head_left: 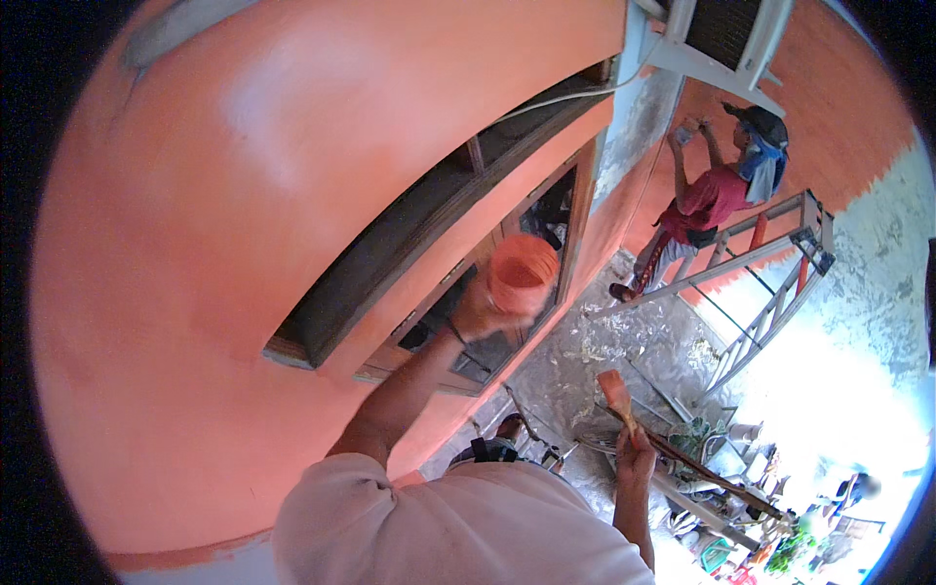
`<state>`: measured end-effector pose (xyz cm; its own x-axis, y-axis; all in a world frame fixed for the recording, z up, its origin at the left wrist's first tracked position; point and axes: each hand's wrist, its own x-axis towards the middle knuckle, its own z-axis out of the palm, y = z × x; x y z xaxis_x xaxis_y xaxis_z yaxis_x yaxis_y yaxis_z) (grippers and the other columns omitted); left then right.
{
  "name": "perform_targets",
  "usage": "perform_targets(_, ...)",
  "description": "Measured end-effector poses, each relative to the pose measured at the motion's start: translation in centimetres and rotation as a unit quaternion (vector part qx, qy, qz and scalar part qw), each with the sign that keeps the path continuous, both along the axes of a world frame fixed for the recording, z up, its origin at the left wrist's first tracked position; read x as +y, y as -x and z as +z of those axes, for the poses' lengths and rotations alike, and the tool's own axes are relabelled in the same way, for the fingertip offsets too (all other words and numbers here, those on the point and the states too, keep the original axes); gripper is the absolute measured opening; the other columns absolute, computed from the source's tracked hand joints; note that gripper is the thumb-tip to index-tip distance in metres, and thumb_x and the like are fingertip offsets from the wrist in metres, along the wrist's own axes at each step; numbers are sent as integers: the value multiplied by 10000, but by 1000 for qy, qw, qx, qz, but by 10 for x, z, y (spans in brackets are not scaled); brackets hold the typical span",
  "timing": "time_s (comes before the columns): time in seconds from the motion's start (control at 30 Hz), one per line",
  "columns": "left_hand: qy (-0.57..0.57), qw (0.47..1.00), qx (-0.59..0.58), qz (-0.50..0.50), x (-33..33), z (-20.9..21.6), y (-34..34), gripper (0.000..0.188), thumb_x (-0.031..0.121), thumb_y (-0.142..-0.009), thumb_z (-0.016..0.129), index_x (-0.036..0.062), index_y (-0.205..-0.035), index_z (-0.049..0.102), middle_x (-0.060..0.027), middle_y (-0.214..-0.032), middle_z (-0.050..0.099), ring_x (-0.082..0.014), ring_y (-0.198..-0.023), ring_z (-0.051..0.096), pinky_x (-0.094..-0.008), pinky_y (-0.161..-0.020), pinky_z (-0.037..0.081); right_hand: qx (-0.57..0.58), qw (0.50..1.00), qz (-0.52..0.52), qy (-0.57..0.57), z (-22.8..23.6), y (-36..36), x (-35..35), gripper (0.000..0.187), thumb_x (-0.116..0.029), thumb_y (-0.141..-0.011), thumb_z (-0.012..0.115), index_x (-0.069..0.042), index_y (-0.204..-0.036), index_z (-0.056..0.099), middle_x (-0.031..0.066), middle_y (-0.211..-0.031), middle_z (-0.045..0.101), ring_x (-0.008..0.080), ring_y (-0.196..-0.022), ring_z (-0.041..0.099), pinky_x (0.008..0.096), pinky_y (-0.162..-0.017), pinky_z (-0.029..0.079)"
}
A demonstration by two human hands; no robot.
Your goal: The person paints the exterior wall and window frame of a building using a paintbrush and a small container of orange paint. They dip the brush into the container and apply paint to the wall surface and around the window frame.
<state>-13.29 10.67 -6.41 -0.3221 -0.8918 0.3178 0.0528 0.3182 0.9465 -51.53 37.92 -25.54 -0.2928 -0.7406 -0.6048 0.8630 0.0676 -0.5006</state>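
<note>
My left hand (478, 310) is closed round a paint container (526, 268), its inside coated orange, in front of the window below the wooden ledge. Slight blur covers the fingers and the container's lower edge. Lower and to the right, my right hand (636, 456) grips a paintbrush (616, 394) by the handle. Its wide orange-coated bristles point up, away from the wall. The two hands are well apart. Close on my left rises the orange-painted wall (195, 322), with a paler shiny patch high up.
A co-worker (712, 200) in a red shirt and cap faces the far wall beside a metal stepladder (770, 283). Beneath the dark ledge (439, 205) is a wooden-framed window (570, 210). A cable hangs from the box-like unit (721, 39). Poles and clutter (741, 487) lie low on the right.
</note>
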Motion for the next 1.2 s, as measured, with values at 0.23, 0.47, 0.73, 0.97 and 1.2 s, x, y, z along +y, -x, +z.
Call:
perform_targets(0.23,-124,985,98,-66,112,-53,53,1067,165,-611,1005,102,-1508,431,-58,-1438,571,-222,-1355,530,-427,-1170,408,-182,975,123,-39,42,-39,27,126,-17,-972,646,51,-1068,602,150,-1033,654,259,-936,679,363,-836,628)
perform_targets(0.47,-88,994,69,-12,146,-64,36,1055,183,-647,990,109,-1521,404,-60,-1452,559,-230,-1376,517,-434,-1171,404,25,940,339,37,98,-64,-16,191,-232,-1023,571,-44,-1018,608,6,-700,521,130,-592,513,264,-490,400)
perform_targets(0.73,-13,997,-46,63,146,-29,14,1003,179,-661,966,59,-1478,396,-142,-1397,528,-277,-1339,524,-424,-1115,436,429,802,388,146,228,-63,-59,400,-328,-1100,518,35,-1196,656,-29,-692,520,71,-566,417,248,-539,326)
perform_targets(0.97,13,996,-64,61,150,-32,17,956,170,-684,956,55,-1465,417,-144,-1396,538,-281,-1308,552,-421,-1107,449,477,778,390,126,291,-71,-49,377,-303,-1097,517,34,-1220,634,-23,-714,528,65,-610,442,247,-559,354)
perform_targets(1.2,8,999,-32,31,151,-18,22,918,161,-693,948,48,-1447,437,-141,-1396,537,-279,-1305,555,-408,-1099,460,715,569,356,195,337,-56,-53,260,-124,-1050,574,49,-1214,678,72,-733,639,123,-602,554,299,-558,436)
